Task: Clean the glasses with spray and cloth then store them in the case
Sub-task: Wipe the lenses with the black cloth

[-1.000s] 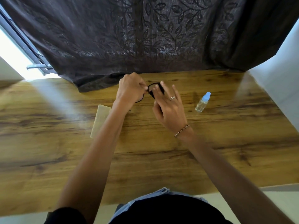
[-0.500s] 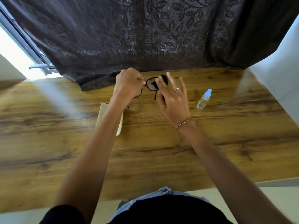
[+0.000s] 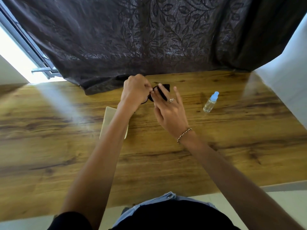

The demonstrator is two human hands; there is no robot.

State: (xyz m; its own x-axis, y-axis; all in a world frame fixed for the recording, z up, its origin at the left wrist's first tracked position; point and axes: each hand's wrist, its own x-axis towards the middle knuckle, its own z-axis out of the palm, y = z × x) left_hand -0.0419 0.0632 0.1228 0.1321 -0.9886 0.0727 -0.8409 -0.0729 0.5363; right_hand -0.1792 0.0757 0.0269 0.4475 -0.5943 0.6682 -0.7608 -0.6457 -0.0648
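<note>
Beside the left grip [image 3: 135,90] clamped on the glasses [image 3: 144,102], the right grip [image 3: 169,112] is pinching the cloth [image 3: 163,92], ideally rubbing the lens gently.

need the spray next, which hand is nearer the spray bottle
Right. The right hand, pinching the cloth, is left of the spray bottle, apart from it; the left hand grips the glasses farther left.
</note>
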